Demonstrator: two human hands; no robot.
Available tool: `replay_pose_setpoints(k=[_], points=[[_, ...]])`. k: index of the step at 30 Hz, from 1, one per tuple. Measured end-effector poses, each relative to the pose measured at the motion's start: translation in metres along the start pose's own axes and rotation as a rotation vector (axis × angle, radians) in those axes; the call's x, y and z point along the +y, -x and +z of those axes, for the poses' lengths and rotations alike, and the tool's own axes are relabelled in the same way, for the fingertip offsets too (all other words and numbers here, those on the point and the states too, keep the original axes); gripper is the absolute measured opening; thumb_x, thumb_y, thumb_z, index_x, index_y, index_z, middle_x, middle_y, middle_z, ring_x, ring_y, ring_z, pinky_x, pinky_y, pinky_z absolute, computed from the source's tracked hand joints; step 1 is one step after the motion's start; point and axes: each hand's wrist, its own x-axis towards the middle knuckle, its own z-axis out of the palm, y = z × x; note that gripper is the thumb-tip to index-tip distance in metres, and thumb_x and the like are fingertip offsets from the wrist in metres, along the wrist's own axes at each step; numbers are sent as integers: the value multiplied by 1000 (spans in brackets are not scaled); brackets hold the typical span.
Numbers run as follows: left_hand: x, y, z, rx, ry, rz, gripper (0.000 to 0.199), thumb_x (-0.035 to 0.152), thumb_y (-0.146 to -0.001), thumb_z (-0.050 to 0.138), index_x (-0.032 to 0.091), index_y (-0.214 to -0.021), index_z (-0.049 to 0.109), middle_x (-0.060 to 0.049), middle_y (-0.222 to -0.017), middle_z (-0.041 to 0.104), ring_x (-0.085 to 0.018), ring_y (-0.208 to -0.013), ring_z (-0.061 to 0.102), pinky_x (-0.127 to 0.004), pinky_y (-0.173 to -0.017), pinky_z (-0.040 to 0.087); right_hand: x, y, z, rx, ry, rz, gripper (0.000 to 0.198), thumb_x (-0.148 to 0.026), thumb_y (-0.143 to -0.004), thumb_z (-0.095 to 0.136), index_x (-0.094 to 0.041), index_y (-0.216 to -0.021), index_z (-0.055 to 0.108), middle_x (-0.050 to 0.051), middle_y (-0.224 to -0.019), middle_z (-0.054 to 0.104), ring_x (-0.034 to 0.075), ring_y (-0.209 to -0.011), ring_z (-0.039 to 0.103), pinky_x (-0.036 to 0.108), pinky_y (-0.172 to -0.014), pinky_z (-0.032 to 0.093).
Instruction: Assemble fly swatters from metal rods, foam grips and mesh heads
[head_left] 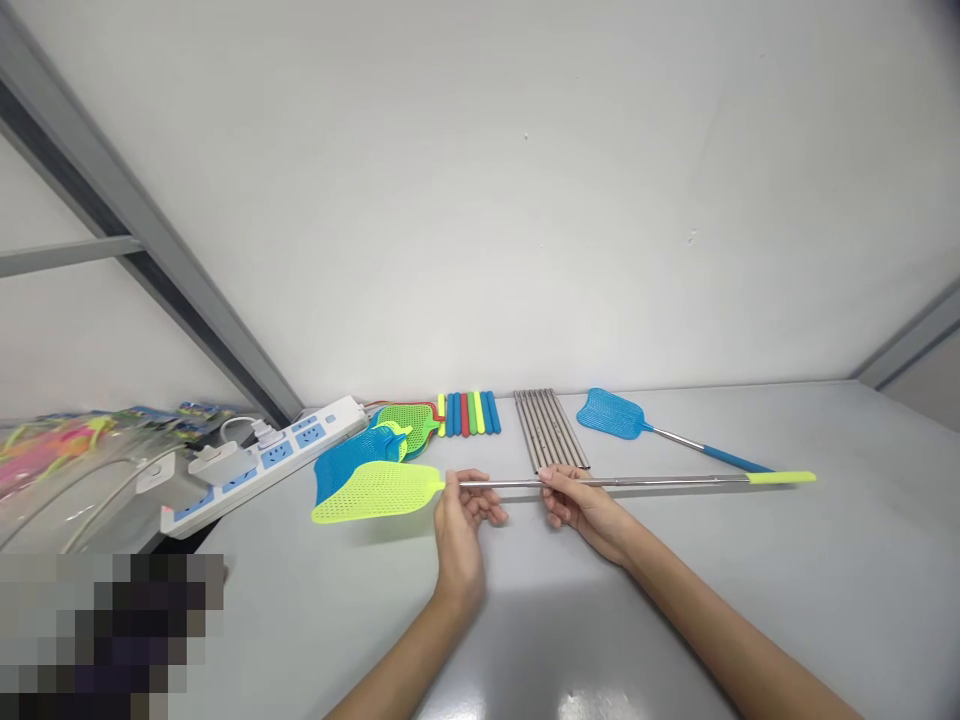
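Observation:
A yellow-green fly swatter (382, 492) stretches level above the table, its thin metal rod drawn out long and its yellow grip (781, 478) pointing right. My left hand (461, 530) pinches it where the rod meets the perforated head. Farther along, my right hand (585, 512) has its fingers closed around the middle of the rod. Just behind my right hand lies a row of metal rods (546, 425). Several blue, green and red swatter heads (352, 455) are piled behind the yellow head. Coloured handle grips (465, 414) lie side by side near the wall.
To the back right rests a blue fly swatter (611, 413) with its own rod and grip. A white power strip (277, 455) with plugs and cables slants across the left side. Plastic-wrapped colourful items (67, 450) sit at the far left. A white wall (562, 220) rises behind the table.

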Motion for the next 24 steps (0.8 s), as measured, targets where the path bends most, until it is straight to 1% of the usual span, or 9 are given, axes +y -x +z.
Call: replay_pose_setpoints(k=[2, 7, 11, 14, 16, 18, 21, 24], points=[[1, 0, 0, 70, 32, 22, 34, 49, -77, 36, 17, -78, 47, 3, -50, 50, -11, -40, 48, -24, -44, 38, 0, 0, 0, -9, 6, -3, 20, -29, -70, 57, -15, -59, 48, -3, -54, 44, 5, -42, 30, 21, -44, 34], [3, -3, -3, 154, 148, 35, 35, 52, -74, 36, 18, -77, 47, 4, -48, 45, -10, -40, 45, -22, -43, 37, -2, 0, 1, -32, 31, -15, 20, -28, -71, 56, -15, -59, 47, -3, -54, 44, 5, -42, 28, 21, -45, 34], [4, -8, -4, 223, 130, 54, 30, 47, -74, 41, 17, -74, 49, 5, -48, 43, -9, -39, 42, -20, -42, 36, -2, 1, 1, -50, 34, -11, 20, -29, -73, 54, -14, -59, 48, -3, -54, 44, 5, -42, 29, 22, -46, 34], [4, -11, -3, 226, 74, 45, 28, 43, -74, 43, 17, -77, 51, 4, -49, 44, -8, -39, 42, -20, -42, 36, 0, 1, -1, -84, 27, -8, 33, -35, -76, 47, -15, -50, 44, -2, -49, 42, 7, -42, 32, 24, -47, 35], [5, -10, -2, 205, 23, 33, 30, 43, -73, 43, 16, -82, 53, 4, -52, 47, -8, -39, 43, -20, -42, 36, 0, 0, -2, -91, 18, 0, 43, -41, -78, 39, -16, -43, 37, -1, -47, 42, 7, -41, 34, 24, -46, 35], [5, -10, -1, 181, -18, 34, 33, 44, -73, 43, 15, -86, 54, 2, -55, 50, -8, -39, 44, -21, -42, 36, 1, 0, -2, -94, 20, 3, 48, -47, -79, 33, -17, -41, 32, 0, -45, 42, 8, -40, 34, 24, -44, 34], [5, -9, -1, 161, -30, 18, 36, 43, -74, 41, 14, -89, 55, 0, -63, 55, -8, -41, 47, -22, -45, 39, 3, 0, -1, -131, 84, 8, 50, -50, -78, 29, -17, -41, 35, 1, -45, 45, 8, -40, 37, 24, -43, 34], [2, -10, -3, 207, 18, -29, 35, 38, -76, 37, 11, -92, 54, -5, -72, 59, -10, -48, 53, -25, -52, 42, 7, 2, 2, -228, 174, 32, 52, -51, -79, 27, -15, -43, 40, 2, -48, 49, 9, -41, 42, 24, -46, 36]])
